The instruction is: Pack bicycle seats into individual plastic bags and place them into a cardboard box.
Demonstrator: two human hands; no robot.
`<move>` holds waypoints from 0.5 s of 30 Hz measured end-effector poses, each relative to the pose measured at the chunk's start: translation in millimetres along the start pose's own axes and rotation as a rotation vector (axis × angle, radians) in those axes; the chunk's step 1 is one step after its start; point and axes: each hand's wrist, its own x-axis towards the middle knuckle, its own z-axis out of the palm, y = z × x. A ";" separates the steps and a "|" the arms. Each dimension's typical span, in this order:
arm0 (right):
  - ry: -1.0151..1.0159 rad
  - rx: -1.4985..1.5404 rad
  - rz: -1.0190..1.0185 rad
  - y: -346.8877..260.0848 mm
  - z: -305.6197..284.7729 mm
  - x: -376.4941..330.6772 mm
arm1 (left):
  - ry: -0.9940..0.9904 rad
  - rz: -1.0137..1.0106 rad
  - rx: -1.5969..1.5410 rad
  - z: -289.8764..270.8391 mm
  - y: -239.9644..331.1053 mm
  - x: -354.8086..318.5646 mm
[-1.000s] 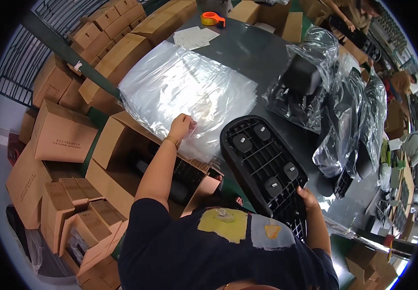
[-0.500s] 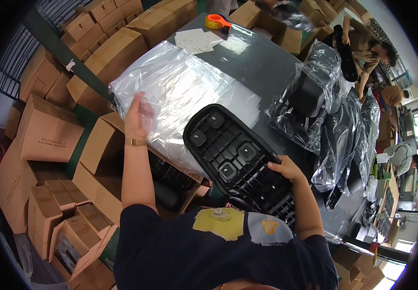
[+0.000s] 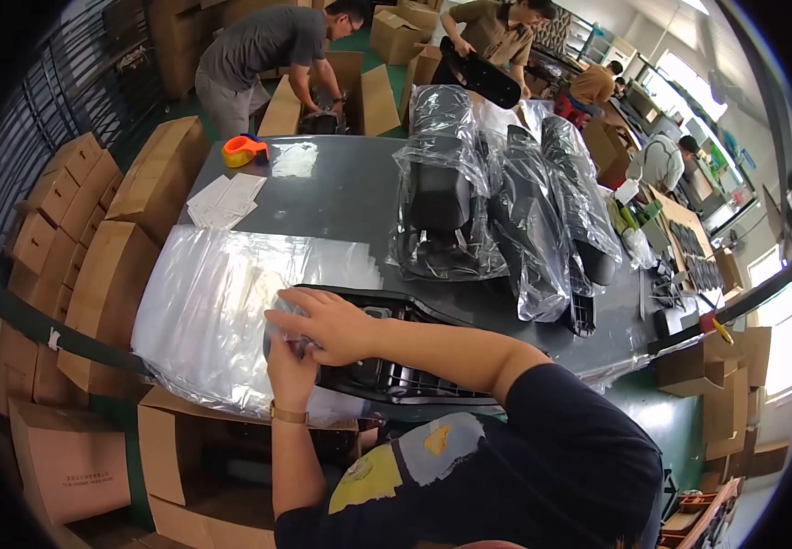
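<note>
My hands meet over the stack of clear plastic bags (image 3: 204, 302) on the grey table. The left hand (image 3: 291, 371), with a gold band at the wrist, pinches a bit of clear plastic, its fingertips partly hidden. Across it lies my right hand (image 3: 336, 328), fingers bent around the same plastic. Under my right forearm rests a long black seat (image 3: 405, 380), its ribbed plastic underside up and one end beneath my hands. The right hand does not hold the seat.
Black seats in clear bags (image 3: 441, 197) lie at the table's right. An orange tape dispenser (image 3: 242, 151) and white paper sheets (image 3: 226, 199) are at the far left. Cardboard boxes (image 3: 130, 311) stand around. Beyond the table one co-worker (image 3: 272, 55) bends over a box; another holds a black part (image 3: 480, 75).
My right hand has let go of the seat and moved left to join the left hand at the plastic. The seat now lies on the table. The view has turned right.
</note>
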 end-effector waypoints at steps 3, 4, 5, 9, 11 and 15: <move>-0.047 -0.099 0.061 16.8 24.2 20.5 | -0.050 -0.048 0.114 -10.9 4.8 -9.1; -0.065 -0.077 0.090 28.8 32.9 27.7 | 0.027 -0.034 -0.019 -13.4 -0.9 -15.6; 0.013 -0.073 0.168 38.1 37.8 33.5 | 0.038 -0.060 -0.012 -21.1 -3.9 -19.4; 0.349 0.531 0.680 114.3 14.7 47.0 | 0.234 -0.263 0.472 -55.7 -37.6 -36.6; 0.104 0.951 0.949 88.7 -8.0 59.5 | 0.266 -0.454 0.428 -68.1 -70.2 -52.1; -0.252 1.265 0.969 83.0 8.6 84.7 | 0.214 -0.941 -0.568 -91.5 -141.4 -52.1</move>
